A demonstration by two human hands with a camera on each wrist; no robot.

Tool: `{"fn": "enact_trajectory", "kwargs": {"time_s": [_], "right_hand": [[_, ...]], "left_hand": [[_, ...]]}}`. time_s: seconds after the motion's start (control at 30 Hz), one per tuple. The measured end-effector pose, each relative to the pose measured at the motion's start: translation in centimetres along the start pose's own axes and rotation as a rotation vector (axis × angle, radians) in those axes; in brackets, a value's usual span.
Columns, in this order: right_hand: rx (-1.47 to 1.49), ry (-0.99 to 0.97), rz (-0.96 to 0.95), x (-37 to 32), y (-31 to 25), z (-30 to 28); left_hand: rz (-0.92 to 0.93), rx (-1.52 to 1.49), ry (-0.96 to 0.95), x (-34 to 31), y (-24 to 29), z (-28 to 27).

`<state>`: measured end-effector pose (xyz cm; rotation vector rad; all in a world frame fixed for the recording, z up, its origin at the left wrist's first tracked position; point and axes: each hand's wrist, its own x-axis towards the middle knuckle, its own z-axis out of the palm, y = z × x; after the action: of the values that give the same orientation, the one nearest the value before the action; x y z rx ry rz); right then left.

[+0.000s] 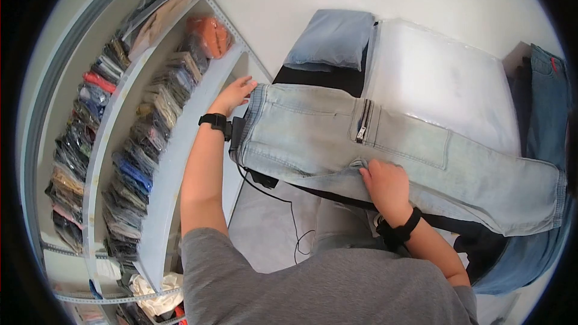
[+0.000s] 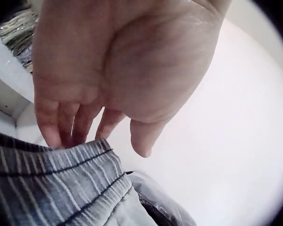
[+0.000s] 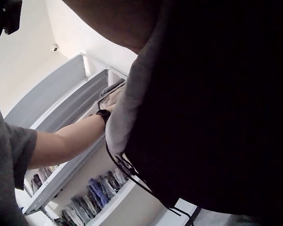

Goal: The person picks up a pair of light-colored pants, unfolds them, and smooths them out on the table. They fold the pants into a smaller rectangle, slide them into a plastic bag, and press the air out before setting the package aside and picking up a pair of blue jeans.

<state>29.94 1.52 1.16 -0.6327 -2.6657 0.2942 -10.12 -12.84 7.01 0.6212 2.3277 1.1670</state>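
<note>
A pair of light-wash jeans lies stretched across the table, folded lengthwise, its ribbed elastic waistband at the left and a gathered cuff at the right. A zipped pocket shows midway. My left hand is at the waistband's far corner, fingers fairly straight and thumb held apart; its fingertips are partly hidden behind the band in the left wrist view. My right hand pinches the near edge of the jeans, where the fabric bunches. Dark fabric fills much of the right wrist view and hides those fingers.
Shelves of bagged garments stand at the left. Behind the jeans lie a folded blue garment and a stack of clear plastic bags. Darker jeans hang at the right. A black cable dangles near the body.
</note>
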Motion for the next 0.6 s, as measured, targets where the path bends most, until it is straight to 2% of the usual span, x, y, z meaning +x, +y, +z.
{"fn": "enact_trajectory", "kwargs": {"time_s": [0.13, 0.2, 0.23, 0.3, 0.33, 0.4, 0.43, 0.5, 0.53, 0.6], "right_hand": [[0.003, 0.016, -0.012, 0.1, 0.1, -0.1], [0.009, 0.000, -0.020, 0.1, 0.0, -0.2], [0.008, -0.002, -0.020, 0.1, 0.1, -0.1], [0.042, 0.049, -0.048, 0.2, 0.1, 0.0], [0.043, 0.045, -0.048, 0.2, 0.1, 0.0], [0.081, 0.047, -0.043, 0.3, 0.0, -0.3], [0.082, 0.043, -0.041, 0.2, 0.0, -0.2], [0.038, 0.059, -0.052, 0.1, 0.2, 0.0], [0.037, 0.048, -0.051, 0.0, 0.2, 0.0], [0.040, 0.074, -0.065, 0.1, 0.3, 0.2]], "left_hand": [[-0.051, 0.150, -0.059, 1.9, 0.7, 0.9], [0.095, 0.056, -0.017, 3.0, -0.7, 1.0], [0.092, 0.055, -0.018, 3.5, -1.4, 1.0], [0.199, -0.410, -0.066, 4.6, -2.7, 0.8], [0.195, -0.411, -0.065, 4.9, -3.5, 0.9], [0.047, -0.302, -0.067, 5.5, -5.1, 1.2], [0.043, -0.302, -0.069, 5.2, -4.7, 1.2], [0.031, 0.115, 0.026, 3.7, -2.3, 1.1], [0.022, 0.111, 0.020, 2.9, -1.4, 0.9], [0.398, 0.441, 0.118, 1.1, 0.6, 0.2]]}}
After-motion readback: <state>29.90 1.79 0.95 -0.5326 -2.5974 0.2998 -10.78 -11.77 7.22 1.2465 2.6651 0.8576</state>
